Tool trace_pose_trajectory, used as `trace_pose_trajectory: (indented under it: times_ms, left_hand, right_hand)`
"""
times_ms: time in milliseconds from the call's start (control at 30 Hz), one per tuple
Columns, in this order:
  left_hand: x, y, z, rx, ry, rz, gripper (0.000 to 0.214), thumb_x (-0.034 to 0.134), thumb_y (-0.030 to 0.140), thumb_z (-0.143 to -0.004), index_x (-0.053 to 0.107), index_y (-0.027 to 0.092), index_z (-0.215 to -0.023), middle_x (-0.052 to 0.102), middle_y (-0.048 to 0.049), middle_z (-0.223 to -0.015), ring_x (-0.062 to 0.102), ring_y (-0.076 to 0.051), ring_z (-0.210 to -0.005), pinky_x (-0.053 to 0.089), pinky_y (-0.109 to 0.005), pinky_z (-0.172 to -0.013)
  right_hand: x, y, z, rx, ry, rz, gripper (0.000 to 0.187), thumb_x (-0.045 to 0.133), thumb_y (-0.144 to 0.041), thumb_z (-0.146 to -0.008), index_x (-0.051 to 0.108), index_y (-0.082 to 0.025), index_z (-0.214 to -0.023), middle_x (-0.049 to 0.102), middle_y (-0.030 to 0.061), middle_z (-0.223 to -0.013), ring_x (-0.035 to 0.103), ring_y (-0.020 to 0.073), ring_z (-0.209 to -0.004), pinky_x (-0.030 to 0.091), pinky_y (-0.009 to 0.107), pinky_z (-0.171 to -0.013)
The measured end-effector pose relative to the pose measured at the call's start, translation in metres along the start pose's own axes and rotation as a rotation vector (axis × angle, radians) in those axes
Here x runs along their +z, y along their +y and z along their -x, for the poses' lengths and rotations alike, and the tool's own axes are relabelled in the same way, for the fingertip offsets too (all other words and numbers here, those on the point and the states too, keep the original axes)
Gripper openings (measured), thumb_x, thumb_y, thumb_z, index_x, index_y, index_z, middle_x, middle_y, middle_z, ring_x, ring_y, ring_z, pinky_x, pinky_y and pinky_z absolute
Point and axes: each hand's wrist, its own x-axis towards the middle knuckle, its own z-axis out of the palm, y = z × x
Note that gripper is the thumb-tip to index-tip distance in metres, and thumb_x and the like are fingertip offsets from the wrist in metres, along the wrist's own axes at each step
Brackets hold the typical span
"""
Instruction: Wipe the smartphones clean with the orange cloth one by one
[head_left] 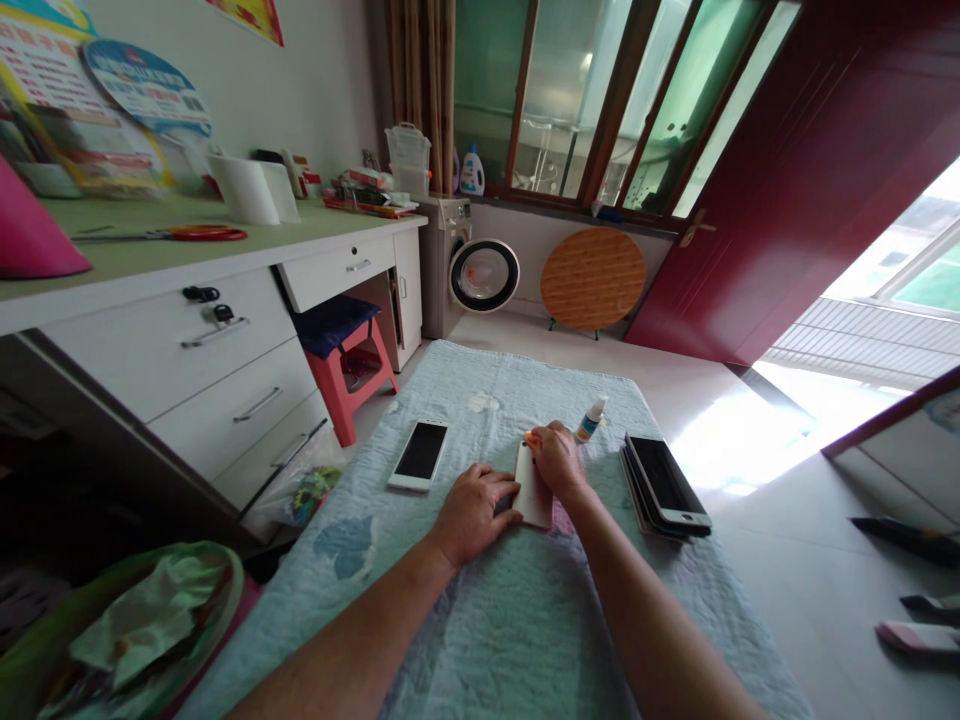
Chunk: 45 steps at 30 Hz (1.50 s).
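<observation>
A smartphone [534, 497] with a pale, gold-white back lies face down on the cloth-covered table. My left hand [474, 512] grips its left edge, thumb near the lower end and fingers along the side. A dark patch shows between those fingers, too covered to name. Over the phone's upper part, my right hand [557, 460] is closed on a small orange piece [530, 438], mostly hidden by the fingers and pressed near the camera end. To the left lies a white smartphone [421, 455], black screen up. A small spray bottle [592, 420] with a white cap stands beyond my right hand.
Several phones are stacked [666, 485] at the table's right. A light blue quilted cloth [480, 630] covers the table. Left are a white desk [225, 365], a red stool [349, 370] and a waste bin [238, 580]. A washing machine [444, 270] stands behind, door open.
</observation>
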Motion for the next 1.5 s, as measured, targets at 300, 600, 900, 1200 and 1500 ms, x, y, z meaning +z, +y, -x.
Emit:
trace_pose_trajectory:
  times_ms: [300, 600, 900, 1200, 1500]
  left_hand:
    - [0.016, -0.01, 0.001, -0.007, 0.192, 0.028, 0.071, 0.072, 0.046, -0.076, 0.04, 0.018, -0.133, 0.052, -0.0146, -0.129, 0.048, -0.031, -0.122, 0.04, -0.048, -0.103]
    - [0.019, -0.013, 0.002, 0.017, 0.25, 0.025, 0.061, 0.065, 0.044, -0.08, 0.038, 0.016, -0.127, 0.053, -0.0157, -0.119, 0.053, -0.031, -0.115, 0.046, -0.049, -0.097]
    - [0.017, -0.009, 0.002, 0.011, 0.25, 0.033, 0.048, 0.064, 0.044, -0.082, 0.044, 0.018, -0.116, 0.054, -0.0119, -0.11, 0.054, -0.029, -0.107, 0.047, -0.048, -0.092]
    - [0.005, 0.004, 0.002, 0.072, 0.032, -0.074, 0.029, 0.06, 0.037, -0.09, 0.061, 0.029, -0.117, 0.061, -0.0011, -0.125, 0.05, -0.026, -0.115, 0.038, -0.044, -0.101]
    - [0.003, 0.012, 0.001, 0.074, -0.018, -0.144, 0.031, 0.061, 0.046, -0.087, 0.067, 0.025, -0.109, 0.065, -0.004, -0.12, 0.054, -0.026, -0.108, 0.039, -0.042, -0.096]
  right_hand:
    - [-0.005, -0.021, 0.023, -0.231, -0.119, -0.031, 0.026, 0.049, -0.016, -0.09, 0.074, -0.024, -0.09, 0.058, 0.005, -0.093, 0.051, 0.0162, -0.09, 0.038, 0.024, -0.08]
    - [-0.019, -0.027, 0.057, -0.343, -0.306, -0.192, 0.016, 0.062, -0.011, -0.078, 0.075, -0.021, -0.081, 0.056, 0.0042, -0.089, 0.05, 0.0158, -0.086, 0.039, 0.027, -0.081]
    - [-0.007, -0.016, 0.047, -0.391, -0.217, -0.139, 0.007, 0.068, -0.017, -0.077, 0.073, -0.02, -0.08, 0.053, 0.0044, -0.09, 0.046, 0.0157, -0.084, 0.039, 0.025, -0.075]
    - [0.006, -0.005, 0.003, -0.233, -0.076, -0.114, 0.023, 0.052, -0.01, -0.085, 0.073, -0.019, -0.089, 0.055, 0.0061, -0.093, 0.051, 0.0157, -0.089, 0.039, 0.023, -0.081]
    - [0.004, -0.003, -0.01, -0.057, -0.084, 0.066, 0.025, 0.047, -0.022, -0.093, 0.071, -0.017, -0.097, 0.059, 0.009, -0.096, 0.053, 0.0176, -0.092, 0.037, 0.023, -0.081]
